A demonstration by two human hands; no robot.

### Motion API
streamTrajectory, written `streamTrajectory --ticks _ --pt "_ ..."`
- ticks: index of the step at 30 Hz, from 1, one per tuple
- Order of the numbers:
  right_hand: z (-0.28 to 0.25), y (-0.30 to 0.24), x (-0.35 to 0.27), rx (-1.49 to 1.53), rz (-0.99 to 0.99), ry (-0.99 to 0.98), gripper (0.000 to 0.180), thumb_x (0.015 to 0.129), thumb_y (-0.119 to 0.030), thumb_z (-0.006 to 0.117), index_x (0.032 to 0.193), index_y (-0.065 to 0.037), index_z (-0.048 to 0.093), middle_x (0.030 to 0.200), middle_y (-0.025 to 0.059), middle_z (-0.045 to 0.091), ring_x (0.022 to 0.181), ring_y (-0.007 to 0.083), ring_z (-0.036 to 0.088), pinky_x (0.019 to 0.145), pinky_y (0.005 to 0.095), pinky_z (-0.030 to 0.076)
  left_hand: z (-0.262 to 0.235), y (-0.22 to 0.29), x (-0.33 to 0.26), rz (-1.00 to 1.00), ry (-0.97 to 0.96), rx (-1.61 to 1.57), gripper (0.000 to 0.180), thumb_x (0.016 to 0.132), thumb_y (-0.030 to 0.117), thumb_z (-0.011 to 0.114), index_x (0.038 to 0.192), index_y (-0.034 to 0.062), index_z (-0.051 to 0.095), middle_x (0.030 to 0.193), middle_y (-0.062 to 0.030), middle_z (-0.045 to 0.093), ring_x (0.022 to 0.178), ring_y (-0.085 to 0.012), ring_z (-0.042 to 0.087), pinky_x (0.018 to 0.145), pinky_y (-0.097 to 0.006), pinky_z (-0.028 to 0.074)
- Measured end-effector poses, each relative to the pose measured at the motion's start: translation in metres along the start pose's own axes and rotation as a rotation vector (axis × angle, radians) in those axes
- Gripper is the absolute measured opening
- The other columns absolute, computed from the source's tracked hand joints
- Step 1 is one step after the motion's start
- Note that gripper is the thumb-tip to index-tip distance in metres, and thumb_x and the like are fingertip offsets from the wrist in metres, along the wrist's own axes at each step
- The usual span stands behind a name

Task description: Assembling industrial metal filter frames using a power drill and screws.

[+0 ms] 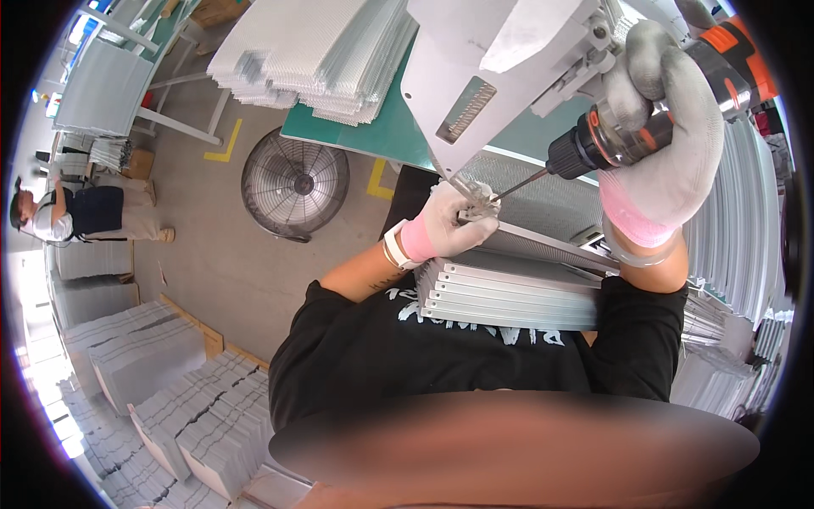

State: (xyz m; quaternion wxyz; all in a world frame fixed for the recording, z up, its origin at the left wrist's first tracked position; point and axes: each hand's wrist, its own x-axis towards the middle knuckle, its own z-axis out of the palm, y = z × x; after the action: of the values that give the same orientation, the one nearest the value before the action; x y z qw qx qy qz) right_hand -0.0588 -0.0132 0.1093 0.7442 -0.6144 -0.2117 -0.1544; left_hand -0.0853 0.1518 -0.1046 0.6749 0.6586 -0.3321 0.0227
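Observation:
My left hand (445,225), in a white glove with a pink cuff, is closed around a small metal piece (480,209) at the lower tip of a light grey metal machine head (475,68). A spring shows through a slot in that head. My right hand (678,148), gloved alike, grips a black and orange power drill (736,72). Its long thin bit (521,184) slants down to the left, with the tip at the small piece; whether they touch I cannot tell. Below my hands lies a stack of silver metal-framed panels (509,297), close against my body.
A green worktable (360,142) carries piled mesh sheets (314,51). A round floor fan (295,185) stands left of it. More panels (733,212) are stacked at the right, with grey stacks (203,416) at lower left. Another person (93,208) stands far left.

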Motion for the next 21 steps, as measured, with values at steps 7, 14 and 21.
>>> streamTrajectory --ticks 7,14,21 --pt "-0.001 -0.002 -0.002 0.043 0.017 0.089 0.019 0.098 -0.014 0.042 0.08 -0.009 0.038 0.078 -0.001 0.043 0.058 0.0035 0.037 0.053 0.0198 0.033 0.002 0.005 0.001 -0.081 0.004 -0.081 0.01 0.078 0.01 0.067 0.074 0.0057 0.058 0.062 -0.0011 0.051 0.053 -0.0143 0.049 0.052 -0.029 0.039" --pt "0.014 -0.001 -0.01 0.003 0.037 0.036 0.052 0.095 -0.006 0.039 0.146 -0.006 0.03 0.076 0.001 0.04 0.055 0.0062 0.037 0.049 0.0212 0.031 0.001 0.006 0.0 -0.087 0.002 -0.048 0.011 0.077 0.011 0.069 0.079 0.005 0.06 0.063 -0.0014 0.053 0.054 -0.0138 0.05 0.053 -0.028 0.041" --pt "0.005 0.01 -0.01 0.106 0.084 -0.187 0.053 0.091 0.003 0.034 0.143 -0.003 0.03 0.076 0.0008 0.04 0.056 0.0067 0.037 0.052 0.0204 0.033 -0.008 0.006 0.003 -0.22 -0.154 -0.136 0.012 0.08 0.009 0.066 0.091 0.0032 0.065 0.076 -0.0013 0.06 0.066 -0.01 0.055 0.063 -0.026 0.045"
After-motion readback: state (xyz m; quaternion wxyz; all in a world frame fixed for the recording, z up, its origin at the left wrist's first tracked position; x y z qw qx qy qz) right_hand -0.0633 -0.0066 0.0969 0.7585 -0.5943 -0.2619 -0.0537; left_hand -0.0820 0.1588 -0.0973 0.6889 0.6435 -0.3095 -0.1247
